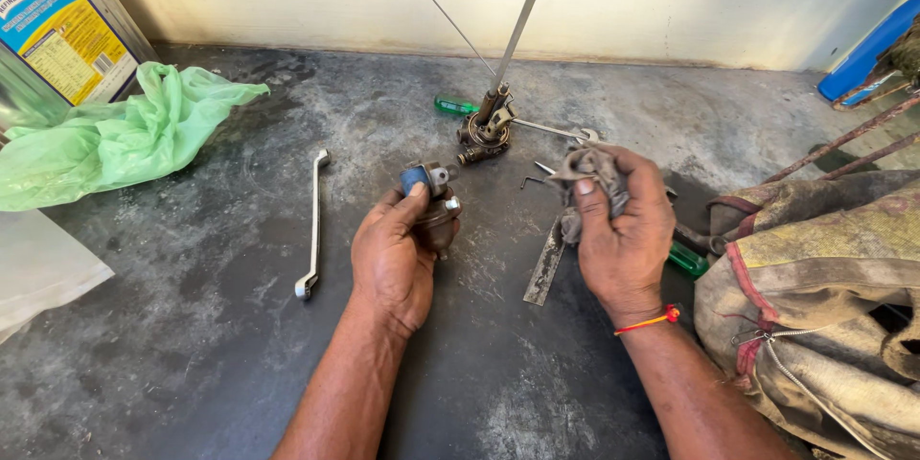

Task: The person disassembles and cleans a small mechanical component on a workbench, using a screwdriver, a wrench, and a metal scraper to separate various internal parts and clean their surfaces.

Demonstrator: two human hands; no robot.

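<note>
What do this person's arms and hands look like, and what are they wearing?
Both forearms are bare, no sleeves or gloves in view. The left hand wears nothing. The right hand has a thin red-and-orange thread band tied round its wrist.

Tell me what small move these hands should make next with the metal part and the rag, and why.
Probably bring the right hand across so its grey rag meets the small metal part in the left hand. The two are apart now, the rag is bunched in the fingers ready for wiping, and the part looks dark and grimy.
</note>
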